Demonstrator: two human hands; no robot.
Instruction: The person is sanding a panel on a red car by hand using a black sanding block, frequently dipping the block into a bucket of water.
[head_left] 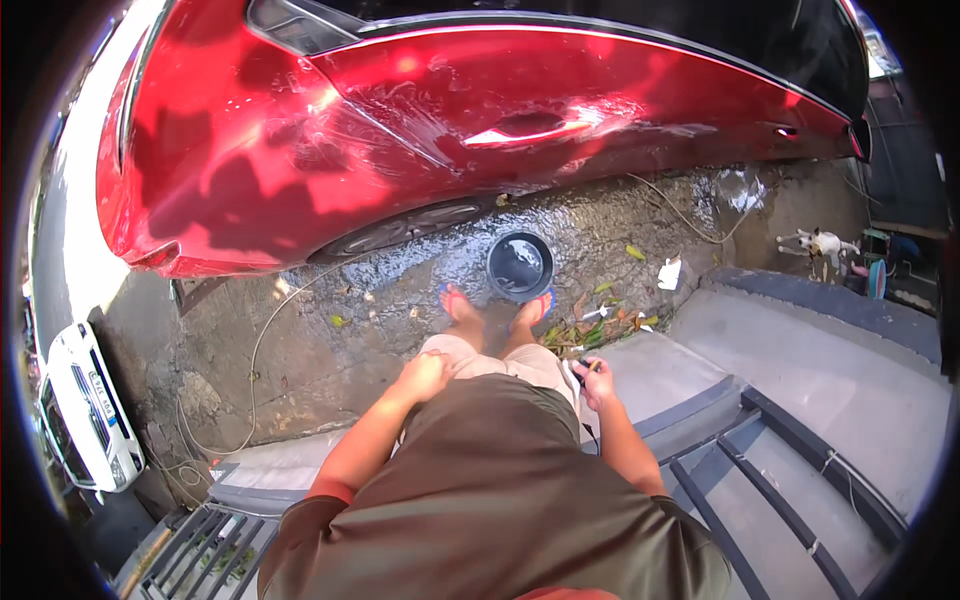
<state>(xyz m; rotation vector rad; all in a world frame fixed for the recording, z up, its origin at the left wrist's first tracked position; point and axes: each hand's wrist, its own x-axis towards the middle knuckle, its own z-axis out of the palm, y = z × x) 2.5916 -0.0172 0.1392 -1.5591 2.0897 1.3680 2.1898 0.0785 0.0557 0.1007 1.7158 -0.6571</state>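
Observation:
My left hand (425,375) is closed beside the left leg of my beige shorts (543,366). Whether anything is inside its curled fingers is hidden. On the other side, my right hand (597,383) closes around a small dark object (583,371), too small to name, close to the shorts. A dark thin cord hangs below that hand. Between my feet, in flip-flops, and the car stands a round dark bucket (520,266) with liquid in it. The red car (400,130) stretches across the far side, wet with whitish streaks on its door and panel.
A thin hose (262,345) winds over the wet ground at left. Leaves and scraps (600,325) lie right of my feet, near a grey ledge (800,330). Metal railings (800,480) stand close on both sides. A white dog (826,243) is at far right, a white car (88,405) at left.

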